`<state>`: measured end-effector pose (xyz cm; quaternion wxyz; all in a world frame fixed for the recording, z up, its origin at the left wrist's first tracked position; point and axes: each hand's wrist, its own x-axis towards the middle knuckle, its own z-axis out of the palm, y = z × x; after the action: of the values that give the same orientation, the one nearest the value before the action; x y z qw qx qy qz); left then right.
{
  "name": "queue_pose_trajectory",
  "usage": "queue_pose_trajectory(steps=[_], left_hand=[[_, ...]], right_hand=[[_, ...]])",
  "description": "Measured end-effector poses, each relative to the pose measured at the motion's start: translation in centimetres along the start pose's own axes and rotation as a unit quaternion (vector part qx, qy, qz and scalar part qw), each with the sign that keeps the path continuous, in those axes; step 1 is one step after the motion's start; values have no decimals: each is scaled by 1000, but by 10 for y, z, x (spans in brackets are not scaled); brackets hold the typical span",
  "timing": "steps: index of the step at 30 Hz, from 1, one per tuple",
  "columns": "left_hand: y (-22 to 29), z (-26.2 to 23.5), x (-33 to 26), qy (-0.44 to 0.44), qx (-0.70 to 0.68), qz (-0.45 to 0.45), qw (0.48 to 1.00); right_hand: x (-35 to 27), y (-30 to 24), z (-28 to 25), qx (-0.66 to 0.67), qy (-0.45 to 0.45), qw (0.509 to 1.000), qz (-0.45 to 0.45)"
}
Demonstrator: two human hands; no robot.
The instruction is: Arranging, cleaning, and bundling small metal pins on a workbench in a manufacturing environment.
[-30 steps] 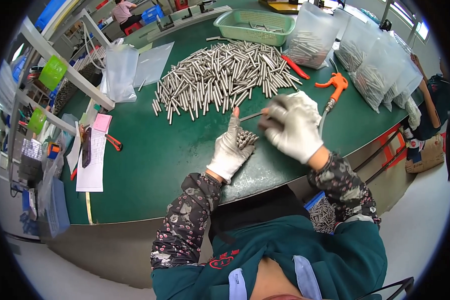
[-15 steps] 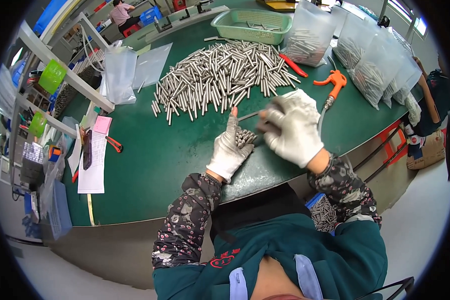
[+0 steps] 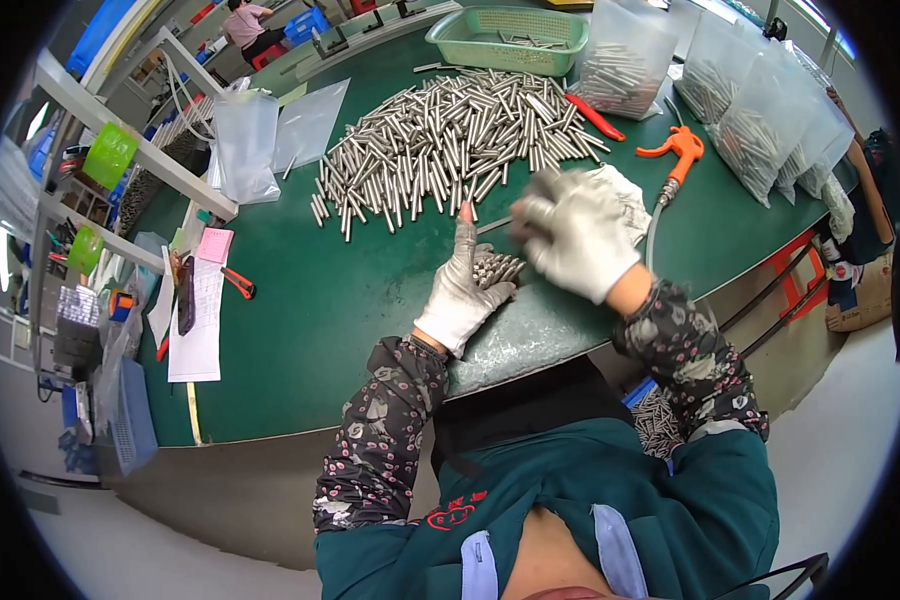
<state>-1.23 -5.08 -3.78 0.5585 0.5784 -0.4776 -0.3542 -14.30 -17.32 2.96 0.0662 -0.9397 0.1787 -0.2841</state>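
My gloved left hand (image 3: pixel 460 290) is closed around a bundle of short metal pins (image 3: pixel 497 268), their ends facing up, near the table's front edge. Its bare thumb sticks out toward the pile. My gloved right hand (image 3: pixel 582 240) is just to the right of the bundle, its fingers curled and smeared by motion, so what they hold is unclear. A single thin metal rod (image 3: pixel 492 227) shows between the two hands. Behind the right hand lies a crumpled white cloth (image 3: pixel 622 200). Beyond both hands spreads a large pile of loose metal pins (image 3: pixel 450 140).
On the green table (image 3: pixel 300 330) are a green basket (image 3: pixel 505 45), red-handled pliers (image 3: pixel 597 118), an orange air gun (image 3: pixel 680 150), pin-filled bags (image 3: pixel 625 60), a utility knife (image 3: pixel 238 283) and paper sheets (image 3: pixel 202 340). A bin of pins (image 3: pixel 655 420) sits below. Someone sits far back.
The view has shifted slightly, moving the table things a little right and up. My right hand has moved slightly toward the left one; the left hand keeps hold of the pins.
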Motion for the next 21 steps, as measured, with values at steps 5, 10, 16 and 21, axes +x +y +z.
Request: queue_pose_trajectory(steps=[5,10,16,21], left_hand=[[29,-1,13,32,-548,-215,808],[-2,0,5,15,78,56,995],[-8,1,4,19,106,58,993],[-24,-6,0,37,81,84,992]], right_hand=[[-5,-22,-8,114,-18,988,-99],[8,-8,-9,3,56,998,19],[13,1,1,-31,20,997,64],[2,-28,1,75,-43,995,-55]])
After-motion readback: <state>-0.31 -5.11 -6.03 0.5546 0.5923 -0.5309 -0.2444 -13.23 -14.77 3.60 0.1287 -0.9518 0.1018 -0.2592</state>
